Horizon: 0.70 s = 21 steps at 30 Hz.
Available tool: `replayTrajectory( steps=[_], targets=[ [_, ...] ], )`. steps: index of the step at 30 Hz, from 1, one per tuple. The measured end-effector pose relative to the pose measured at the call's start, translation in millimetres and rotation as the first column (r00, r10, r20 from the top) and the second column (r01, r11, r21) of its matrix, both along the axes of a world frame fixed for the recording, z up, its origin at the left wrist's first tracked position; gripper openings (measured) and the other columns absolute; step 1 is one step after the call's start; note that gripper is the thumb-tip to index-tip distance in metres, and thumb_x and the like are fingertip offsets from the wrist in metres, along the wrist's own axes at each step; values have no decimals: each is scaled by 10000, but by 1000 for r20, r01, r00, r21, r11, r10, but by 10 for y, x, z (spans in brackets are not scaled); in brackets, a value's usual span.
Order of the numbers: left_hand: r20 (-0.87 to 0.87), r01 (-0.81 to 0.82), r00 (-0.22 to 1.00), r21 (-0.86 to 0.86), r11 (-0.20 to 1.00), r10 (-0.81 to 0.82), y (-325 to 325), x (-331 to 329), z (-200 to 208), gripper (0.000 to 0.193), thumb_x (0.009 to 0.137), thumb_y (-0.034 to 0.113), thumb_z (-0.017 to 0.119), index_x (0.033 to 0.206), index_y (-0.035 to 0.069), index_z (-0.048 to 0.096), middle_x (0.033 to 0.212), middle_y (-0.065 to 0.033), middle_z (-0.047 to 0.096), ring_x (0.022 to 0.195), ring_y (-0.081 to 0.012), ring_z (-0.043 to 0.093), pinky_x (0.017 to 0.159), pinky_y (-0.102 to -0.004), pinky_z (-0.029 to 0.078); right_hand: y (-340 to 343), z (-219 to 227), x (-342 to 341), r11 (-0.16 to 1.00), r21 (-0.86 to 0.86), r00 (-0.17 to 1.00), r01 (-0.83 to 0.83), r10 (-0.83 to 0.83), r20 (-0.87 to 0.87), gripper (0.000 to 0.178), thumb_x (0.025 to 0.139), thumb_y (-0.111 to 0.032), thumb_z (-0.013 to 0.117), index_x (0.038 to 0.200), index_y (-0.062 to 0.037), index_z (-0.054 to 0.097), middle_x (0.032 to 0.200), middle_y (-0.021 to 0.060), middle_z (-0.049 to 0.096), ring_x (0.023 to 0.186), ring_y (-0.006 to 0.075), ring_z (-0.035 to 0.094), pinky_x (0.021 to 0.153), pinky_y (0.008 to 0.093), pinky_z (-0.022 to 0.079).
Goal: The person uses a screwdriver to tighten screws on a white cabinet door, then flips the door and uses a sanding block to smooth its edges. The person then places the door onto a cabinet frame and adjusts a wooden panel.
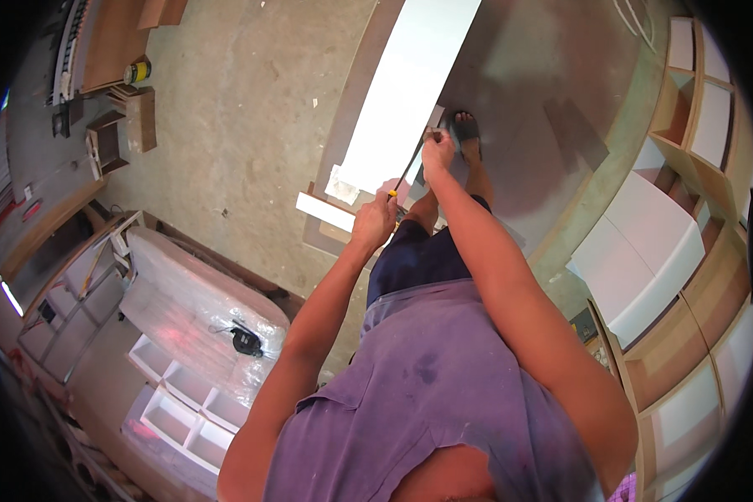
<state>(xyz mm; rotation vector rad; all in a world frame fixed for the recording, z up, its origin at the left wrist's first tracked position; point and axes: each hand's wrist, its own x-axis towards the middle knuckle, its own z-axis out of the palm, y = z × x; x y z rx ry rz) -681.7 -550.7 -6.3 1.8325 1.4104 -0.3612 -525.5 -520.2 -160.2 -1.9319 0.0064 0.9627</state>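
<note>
My left hand [375, 221] is wrapped round the handle of what looks like a screwdriver [392, 193], with yellow showing at the handle's end. Its thin dark shaft slants up and right toward my right hand [437, 154]. The right fingers are pinched together beside the edge of a long white board [410, 75]; what they hold, if anything, is too small to make out. That board stretches away from me over a brown sheet on the floor. A narrow white strip [325, 211] lies by its near end, close to my left hand, beside a crumpled white scrap [341, 184].
My sandalled foot [465, 127] stands right of the board. White-fronted cabinets [653, 243] line the right side. On the left are a plastic-wrapped panel [201, 293] with a black object [246, 340] on it, a white compartment unit [176, 414] and wooden boxes [134, 117].
</note>
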Motion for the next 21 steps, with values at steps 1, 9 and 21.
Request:
replayTrajectory(
  steps=[1,9,21],
  targets=[
    [-23,-3,1000,-4,1000,3,-3,30,-57,304,1008,299,479,1036,9,565,798,-287,665,756,-502,639,696,-591,493,7,-42,-4,996,-80,996,-44,50,76,205,910,-214,679,931,-11,658,839,129,686,779,264,652,739,376,500],
    [25,-50,998,-9,999,50,-54,-117,-165,346,1004,326,485,1052,-5,575,786,-321,652,770,-511,640,713,-588,497,28,144,17,986,-142,996,-84,78,-50,221,916,-229,673,970,-15,657,894,146,689,884,305,659,801,403,497],
    [-17,4,1000,13,1000,-3,-332,-372,-341,360,1006,346,486,966,1,579,775,-310,652,752,-514,635,681,-592,496,-427,-402,-290,947,-245,978,-209,208,-30,273,894,-274,704,1002,-25,675,982,179,712,918,317,685,801,394,515]
  ],
)
